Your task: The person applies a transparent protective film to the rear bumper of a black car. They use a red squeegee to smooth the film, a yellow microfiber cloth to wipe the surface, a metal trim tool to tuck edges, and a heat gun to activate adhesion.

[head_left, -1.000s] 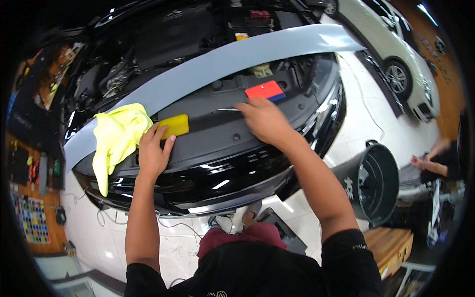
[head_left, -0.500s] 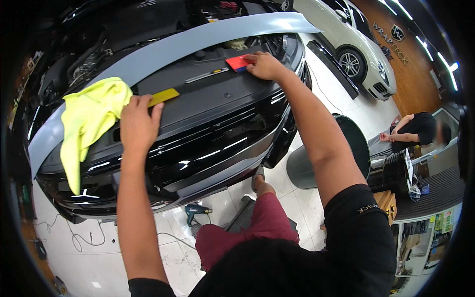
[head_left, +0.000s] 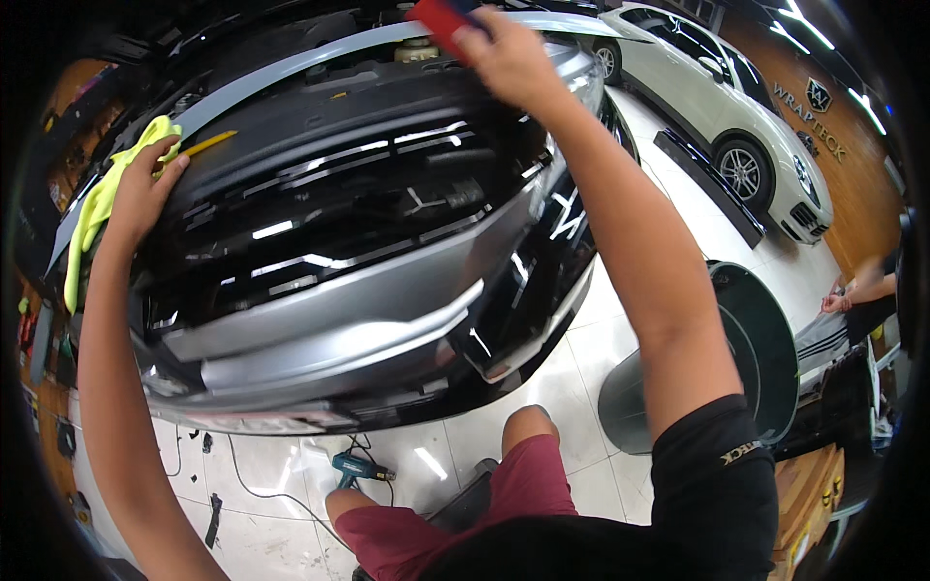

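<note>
A black and silver car front (head_left: 349,290) fills the middle, the engine bay showing behind it. My left hand (head_left: 143,194) is at the left of its dark top edge, thumb and fingers closed on a yellow squeegee card (head_left: 213,141). Against those fingers lies a bright yellow-green cloth (head_left: 94,218), draped over the car's left corner. My right hand (head_left: 513,66) grips a red squeegee (head_left: 444,27) at the far top, smeared by motion. Behind the top cover, a long pale grey curved strip (head_left: 262,82) spans the bay. Only a blurred yellow bit of the slim cutter knife (head_left: 339,95) shows.
On the floor below the bumper lies a green heat gun (head_left: 358,467) with its cord. A large dark green bin (head_left: 625,407) stands beside my right arm. A pale car (head_left: 765,145) is parked at the back right, and another person (head_left: 857,295) is at the right edge.
The red squeegee has moved up and away with my right hand. My view has shifted, so the left hand, cloth and yellow card appear further left.
</note>
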Demonstrator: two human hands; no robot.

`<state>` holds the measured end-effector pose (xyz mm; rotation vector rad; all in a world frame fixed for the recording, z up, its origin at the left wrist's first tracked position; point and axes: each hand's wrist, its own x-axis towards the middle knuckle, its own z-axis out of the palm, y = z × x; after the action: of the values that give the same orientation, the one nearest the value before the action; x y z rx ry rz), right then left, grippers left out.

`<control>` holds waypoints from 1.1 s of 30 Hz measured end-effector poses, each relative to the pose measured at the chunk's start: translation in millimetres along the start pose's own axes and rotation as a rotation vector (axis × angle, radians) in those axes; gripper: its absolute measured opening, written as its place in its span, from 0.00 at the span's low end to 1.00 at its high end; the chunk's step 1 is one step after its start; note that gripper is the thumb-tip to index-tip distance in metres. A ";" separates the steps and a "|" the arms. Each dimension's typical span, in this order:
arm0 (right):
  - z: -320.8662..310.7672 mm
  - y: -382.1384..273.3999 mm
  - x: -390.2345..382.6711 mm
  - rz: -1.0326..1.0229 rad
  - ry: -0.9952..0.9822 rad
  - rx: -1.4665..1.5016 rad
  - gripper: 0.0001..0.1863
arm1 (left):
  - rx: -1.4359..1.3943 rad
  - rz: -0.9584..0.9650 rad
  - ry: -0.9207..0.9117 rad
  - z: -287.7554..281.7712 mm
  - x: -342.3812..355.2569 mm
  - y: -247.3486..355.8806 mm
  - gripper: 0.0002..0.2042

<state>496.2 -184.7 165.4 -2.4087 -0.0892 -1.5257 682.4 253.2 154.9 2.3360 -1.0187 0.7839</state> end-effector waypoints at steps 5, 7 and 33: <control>-131.6 2.3 -92.8 0.368 0.175 0.837 0.25 | 0.035 0.090 0.133 -16.2 -89.6 69.2 0.16; -170.9 11.1 -149.9 0.606 0.249 0.912 0.26 | -0.106 0.170 0.143 -22.7 -147.5 131.9 0.14; -94.9 -15.8 -143.5 -0.517 -0.290 -0.135 0.10 | -0.414 -0.603 -0.855 195.8 -597.9 295.6 0.13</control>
<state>347.1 -181.1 78.3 -2.8531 -0.7427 -1.3839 181.4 249.5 -326.9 2.3812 -0.5909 -0.6470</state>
